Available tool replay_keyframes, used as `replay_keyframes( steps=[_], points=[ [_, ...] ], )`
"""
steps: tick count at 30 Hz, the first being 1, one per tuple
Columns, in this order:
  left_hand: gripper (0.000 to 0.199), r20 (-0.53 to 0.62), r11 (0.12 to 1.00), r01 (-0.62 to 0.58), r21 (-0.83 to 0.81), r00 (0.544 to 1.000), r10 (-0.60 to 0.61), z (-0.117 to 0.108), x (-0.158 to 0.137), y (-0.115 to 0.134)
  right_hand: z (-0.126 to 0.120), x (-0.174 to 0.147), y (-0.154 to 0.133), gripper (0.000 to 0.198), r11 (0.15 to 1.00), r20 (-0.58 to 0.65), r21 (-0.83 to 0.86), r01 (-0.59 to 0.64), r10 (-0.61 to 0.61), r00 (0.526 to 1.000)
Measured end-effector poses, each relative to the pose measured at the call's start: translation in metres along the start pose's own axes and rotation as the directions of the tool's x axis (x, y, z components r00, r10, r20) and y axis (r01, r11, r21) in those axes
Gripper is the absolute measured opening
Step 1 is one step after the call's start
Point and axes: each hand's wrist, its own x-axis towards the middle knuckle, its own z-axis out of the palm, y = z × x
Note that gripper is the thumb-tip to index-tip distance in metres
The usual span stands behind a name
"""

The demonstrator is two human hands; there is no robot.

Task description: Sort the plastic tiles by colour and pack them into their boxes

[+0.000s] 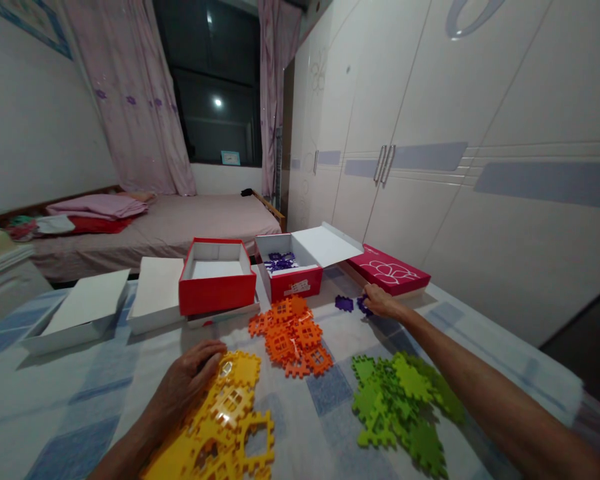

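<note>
My right hand (379, 301) reaches toward the back right, its fingers closed on a purple interlocking tile (364, 306) at the cloth. Just left of it another purple tile (345, 304) lies flat. My left hand (196, 365) rests against the upper left side of a pile of yellow interlocking tiles (230, 403); its fingers are bent together, and whether they hold anything is hidden. An orange tile pile (293, 337) sits in the middle, and a green tile pile (400, 400) lies below my right forearm. More purple tiles (280, 261) are inside an open red box (296, 283).
A second red box (217, 293), open on top, stands left of the first. White box parts (80, 307) lie farther left. A closed pink-red box (387, 270) is behind my right hand. Beyond the table are a bed (205, 220) and a white wardrobe (430, 100).
</note>
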Motion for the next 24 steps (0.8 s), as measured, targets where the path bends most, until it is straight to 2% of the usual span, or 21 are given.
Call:
replay_keyframes(
  steps=[4,8,12,17,21,24],
  points=[
    [0.037,-0.01,1.0,0.003,0.014,1.0,-0.002,0.002,0.0,-0.003,0.013,0.001,0.007,0.027,0.999,0.039,0.029,0.017,-0.018,0.999],
    [0.036,-0.016,1.0,-0.015,0.012,1.0,0.015,0.002,0.0,-0.005,0.022,-0.007,0.012,0.032,0.999,-0.028,0.049,0.011,-0.009,1.0],
    [0.036,-0.018,1.0,-0.016,0.013,1.0,0.016,0.001,0.0,-0.004,0.018,-0.007,0.014,0.017,0.994,-0.08,0.104,0.016,-0.008,0.997],
    [0.036,-0.007,1.0,-0.01,0.007,1.0,0.011,0.001,-0.001,-0.003,0.014,0.013,-0.008,0.016,0.973,-0.138,0.224,0.062,-0.031,0.99],
    [0.037,0.005,1.0,-0.005,0.008,1.0,0.005,-0.001,0.0,-0.001,0.024,0.023,-0.028,0.005,0.956,-0.174,0.283,0.073,-0.023,0.985],
    [0.036,0.008,1.0,-0.012,0.003,1.0,0.012,-0.001,0.0,0.001,0.032,0.019,-0.031,0.002,0.943,-0.234,0.324,0.081,-0.003,0.972]
  ],
)
